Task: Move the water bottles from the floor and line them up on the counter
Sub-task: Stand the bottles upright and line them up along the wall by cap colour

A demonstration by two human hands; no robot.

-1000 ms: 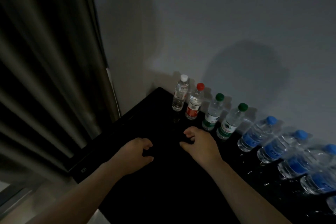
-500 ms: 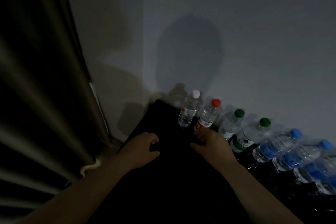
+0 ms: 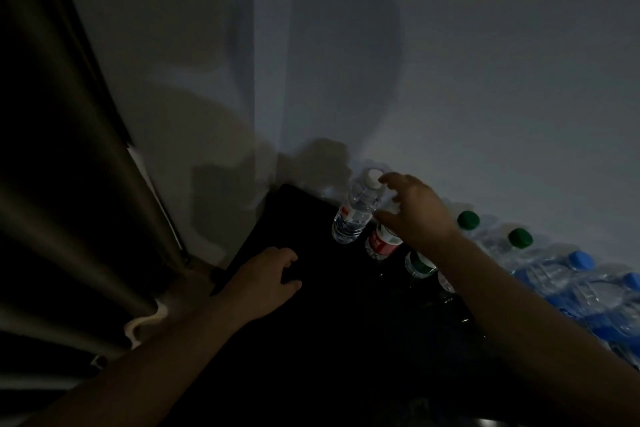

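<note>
Reaching across the row, the person's right hand [image 3: 414, 210] hangs above the dark desk [image 3: 346, 340] with its forearm stretched over the green-labelled bottles, fingers spread wide, the index tip at the cap of the white-capped bottle [image 3: 356, 211] and the thumb close against that bottle's shoulder; whether it actually grips the bottle cannot be told in the dim light. The left hand [image 3: 266, 284] rests on the desk near its left edge, fingers loosely curled and holding nothing. The water bottles stand in a line along the back of the desk against the grey wall [image 3: 485, 80]: the white-capped one at the far left, the red-labelled bottle [image 3: 382, 244] just beside it, then two green caps [image 3: 468, 219] and the blue-capped bottles [image 3: 581, 260] towards the right. Half a second earlier the right hand lay low at the foot of the red-labelled bottle, whose red cap showed; that cap is now hidden behind the raised hand. The left hand has hardly moved.
</note>
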